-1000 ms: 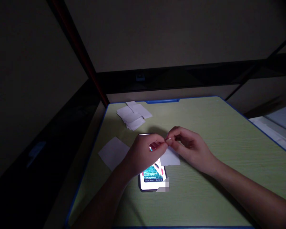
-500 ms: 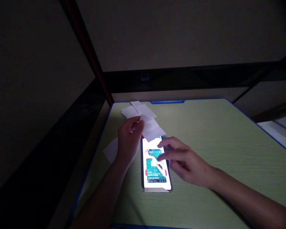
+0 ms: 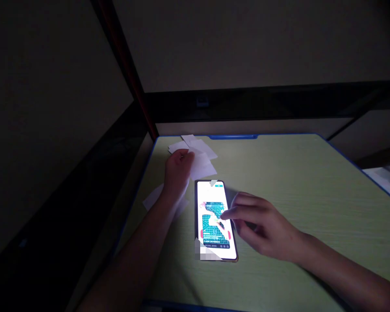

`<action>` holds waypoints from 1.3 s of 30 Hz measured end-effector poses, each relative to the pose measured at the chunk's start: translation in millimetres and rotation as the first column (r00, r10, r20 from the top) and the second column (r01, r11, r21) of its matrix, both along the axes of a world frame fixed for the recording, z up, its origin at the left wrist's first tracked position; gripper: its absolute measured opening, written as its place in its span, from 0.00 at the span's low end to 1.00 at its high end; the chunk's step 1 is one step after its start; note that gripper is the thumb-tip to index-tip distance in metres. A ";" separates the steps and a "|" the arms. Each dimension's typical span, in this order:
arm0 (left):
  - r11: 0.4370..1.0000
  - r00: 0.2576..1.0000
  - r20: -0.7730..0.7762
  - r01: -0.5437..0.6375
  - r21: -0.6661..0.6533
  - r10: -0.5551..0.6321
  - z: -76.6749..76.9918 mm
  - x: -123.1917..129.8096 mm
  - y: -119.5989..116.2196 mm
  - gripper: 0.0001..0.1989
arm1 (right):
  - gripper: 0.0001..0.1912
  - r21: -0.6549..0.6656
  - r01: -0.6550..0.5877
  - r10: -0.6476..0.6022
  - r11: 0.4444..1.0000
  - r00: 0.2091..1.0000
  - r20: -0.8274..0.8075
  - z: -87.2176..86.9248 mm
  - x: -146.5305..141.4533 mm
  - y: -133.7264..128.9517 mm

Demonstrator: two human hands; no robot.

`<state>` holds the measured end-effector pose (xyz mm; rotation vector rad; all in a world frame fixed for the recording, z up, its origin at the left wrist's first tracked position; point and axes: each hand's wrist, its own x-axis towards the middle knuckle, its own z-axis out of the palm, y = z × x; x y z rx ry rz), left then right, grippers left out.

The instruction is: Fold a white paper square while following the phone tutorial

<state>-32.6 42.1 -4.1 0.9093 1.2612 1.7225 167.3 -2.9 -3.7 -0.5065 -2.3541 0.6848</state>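
A lit smartphone lies face up on the light green table, with a picture on a green grid on its screen. My left hand pinches a white sheet of paper just beyond the phone's top edge. Behind that sheet, several white papers lie in a loose overlapping pile. Another paper is partly covered by my left wrist. My right hand hovers at the phone's right side, empty, index finger stretched over the screen and the other fingers bent.
A blue rim runs round the table, with a blue handle-like strip at its far edge. Dark walls stand behind and to the left. Something white lies beyond the table's right edge. The room is dim.
My left hand has moved the paper away from the phone, toward the pile, uncovering the top of the screen. My right hand has drawn slightly right, its fingers closer together.
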 end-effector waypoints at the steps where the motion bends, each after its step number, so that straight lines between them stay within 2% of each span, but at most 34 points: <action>1: 1.000 1.000 -0.021 -0.008 0.000 0.008 -1.6 -0.6 2.2 0.06 | 0.13 -0.006 -0.005 0.005 1.000 1.000 0.019 0.3 -0.6 -1.9; 4: 0.998 0.998 -0.007 -0.070 0.008 0.070 -9.3 -3.5 5.4 0.07 | 0.11 -0.013 -0.027 0.028 1.000 0.998 0.061 -3.1 -0.9 -8.8; 7: 0.991 0.991 0.031 -0.133 -0.004 0.133 -18.8 -7.9 5.6 0.10 | 0.11 0.013 -0.031 0.031 0.999 0.999 0.009 -10.4 -0.1 -14.7; 10: 0.991 0.989 0.054 -0.134 -0.019 0.134 -26.5 -12.4 6.8 0.08 | 0.11 0.028 -0.021 0.022 0.999 0.999 -0.041 -15.3 1.3 -17.5; 18: 0.989 0.989 0.024 -0.146 0.021 0.146 -38.3 -19.7 14.1 0.07 | 0.12 0.000 -0.048 0.048 0.999 0.999 -0.002 -16.7 5.5 -19.7; 25: 0.988 0.987 -0.058 -0.153 0.001 0.152 -36.2 -18.9 11.6 0.07 | 0.12 -0.008 -0.038 0.038 0.999 0.999 -0.012 -19.9 4.9 -22.0; 39: 0.987 0.987 -0.070 -0.148 -0.063 0.143 -29.4 -13.2 7.1 0.06 | 0.15 -0.059 -0.083 0.084 0.995 0.996 0.008 -18.5 5.8 -24.1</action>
